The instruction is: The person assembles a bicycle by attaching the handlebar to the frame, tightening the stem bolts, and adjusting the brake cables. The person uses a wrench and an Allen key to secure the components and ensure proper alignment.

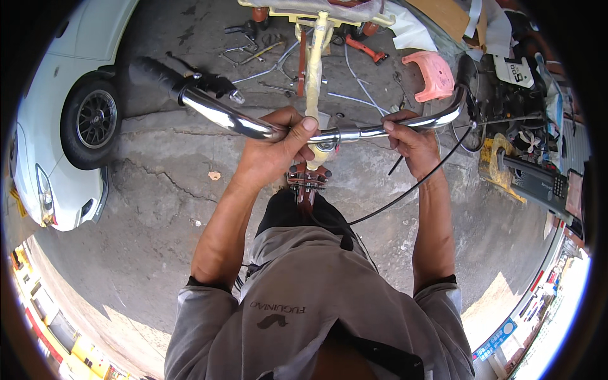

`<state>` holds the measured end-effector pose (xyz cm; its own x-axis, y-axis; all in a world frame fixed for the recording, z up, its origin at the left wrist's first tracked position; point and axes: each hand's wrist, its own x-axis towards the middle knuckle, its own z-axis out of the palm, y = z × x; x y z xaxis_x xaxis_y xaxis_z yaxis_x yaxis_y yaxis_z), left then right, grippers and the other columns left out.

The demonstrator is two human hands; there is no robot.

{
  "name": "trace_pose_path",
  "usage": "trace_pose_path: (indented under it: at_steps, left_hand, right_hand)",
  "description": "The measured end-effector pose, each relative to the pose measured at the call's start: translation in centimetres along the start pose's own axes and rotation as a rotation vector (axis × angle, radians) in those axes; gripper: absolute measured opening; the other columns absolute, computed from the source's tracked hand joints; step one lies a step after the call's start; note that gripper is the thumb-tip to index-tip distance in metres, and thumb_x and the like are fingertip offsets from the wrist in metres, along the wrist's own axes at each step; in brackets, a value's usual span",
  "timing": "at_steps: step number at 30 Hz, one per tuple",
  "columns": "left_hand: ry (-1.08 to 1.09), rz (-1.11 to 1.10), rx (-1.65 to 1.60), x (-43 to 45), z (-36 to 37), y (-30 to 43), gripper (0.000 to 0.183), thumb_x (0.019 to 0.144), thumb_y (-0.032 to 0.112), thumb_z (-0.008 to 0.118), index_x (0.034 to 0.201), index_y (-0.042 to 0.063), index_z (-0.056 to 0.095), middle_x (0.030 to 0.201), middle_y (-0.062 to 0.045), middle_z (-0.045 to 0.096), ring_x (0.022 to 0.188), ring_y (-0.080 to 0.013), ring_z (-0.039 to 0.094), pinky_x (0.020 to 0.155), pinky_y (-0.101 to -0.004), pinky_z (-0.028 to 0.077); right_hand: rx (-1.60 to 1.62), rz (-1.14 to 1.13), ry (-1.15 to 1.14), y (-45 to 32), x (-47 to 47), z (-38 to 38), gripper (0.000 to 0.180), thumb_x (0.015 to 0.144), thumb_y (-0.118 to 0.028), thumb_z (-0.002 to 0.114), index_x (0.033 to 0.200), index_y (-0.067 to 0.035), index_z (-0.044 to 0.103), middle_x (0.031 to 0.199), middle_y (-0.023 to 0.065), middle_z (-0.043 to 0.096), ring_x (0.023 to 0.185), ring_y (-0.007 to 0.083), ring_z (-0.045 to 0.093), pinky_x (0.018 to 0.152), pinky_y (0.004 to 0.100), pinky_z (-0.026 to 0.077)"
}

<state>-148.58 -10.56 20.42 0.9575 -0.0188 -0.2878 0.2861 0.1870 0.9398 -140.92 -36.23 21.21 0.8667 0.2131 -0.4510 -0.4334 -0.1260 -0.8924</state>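
A chrome handlebar [213,111] spans the view before me, with a black grip [154,76] and brake lever at its left end and another dark grip [467,71] at the right. My left hand [278,142] is wrapped around the bar left of the stem clamp [348,133], thumb on top. My right hand [411,140] pinches the bar right of the clamp between thumb and fingers. A thin black piece [395,165] sticks out below that hand. Behind the bar runs a cream frame tube [313,71]. A black cable [403,204] curves from the right lever down towards the reddish-brown fork [308,183].
A white car [71,57] stands at the left. Wrenches [273,88], a red-handled tool [363,49] and metal rods [356,98] lie on the ground beyond the bar. At the right are a pink plastic stool [431,76] and a grey-and-yellow machine [532,175].
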Motion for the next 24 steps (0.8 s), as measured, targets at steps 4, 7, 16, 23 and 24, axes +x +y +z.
trace_pose_path:
  at_steps: [4, 7, 16, 23, 24]
  left_hand:
    - [-0.149, 0.343, 0.348, -1.5, 2.1, 1.7, 0.019, 0.09, 0.014, 0.067, 0.081, 0.0, 0.059, 0.072, -0.003, 0.052, 0.067, -0.0106, 0.048, 0.061, -0.0276, 0.039]
    - [-0.033, 0.117, 0.117, -1.0, 2.1, 4.5, 0.027, 0.088, 0.021, 0.071, 0.076, 0.001, 0.057, 0.068, -0.004, 0.054, 0.056, -0.0114, 0.052, 0.052, -0.0263, 0.041]
    - [0.125, 0.208, -0.081, 4.0, -0.7, 7.9, 0.041, 0.087, 0.042, 0.068, 0.075, 0.004, 0.058, 0.066, -0.01, 0.063, 0.048, -0.0123, 0.054, 0.039, -0.0233, 0.036]
    - [0.083, 0.329, 0.006, 3.4, -0.3, 10.3, 0.041, 0.089, 0.041, 0.065, 0.076, 0.003, 0.059, 0.067, -0.012, 0.063, 0.058, -0.0131, 0.057, 0.041, -0.0223, 0.034]
    - [0.096, 0.333, 0.003, 3.2, -0.1, 10.7, 0.041, 0.089, 0.041, 0.065, 0.076, 0.003, 0.059, 0.067, -0.012, 0.063, 0.058, -0.013, 0.057, 0.041, -0.0222, 0.034]
  right_hand:
    - [-0.069, -0.006, 0.022, -2.6, 4.1, -0.7, 0.016, 0.076, -0.012, 0.074, 0.085, 0.0, 0.068, 0.063, 0.001, 0.055, 0.053, 0.0084, 0.046, 0.048, 0.0236, 0.031]
    - [-0.038, -0.07, 0.037, -4.0, 2.8, -0.8, 0.016, 0.075, -0.011, 0.075, 0.084, 0.0, 0.068, 0.063, 0.0009, 0.056, 0.053, 0.0085, 0.046, 0.048, 0.0235, 0.031]
    - [-0.062, -0.327, 0.075, -7.5, -3.2, 0.9, 0.013, 0.077, -0.005, 0.075, 0.088, 0.0, 0.07, 0.069, 0.002, 0.063, 0.059, 0.0066, 0.051, 0.052, 0.0206, 0.038]
    - [-0.047, -0.441, 0.084, -9.7, -1.3, -0.6, 0.016, 0.075, -0.014, 0.076, 0.084, -0.001, 0.07, 0.063, 0.0013, 0.058, 0.055, 0.0085, 0.051, 0.049, 0.0234, 0.037]
    - [-0.089, -0.418, 0.106, -9.9, -1.1, -0.9, 0.016, 0.075, -0.013, 0.076, 0.085, -0.001, 0.071, 0.064, 0.0015, 0.059, 0.055, 0.0087, 0.051, 0.049, 0.0236, 0.037]
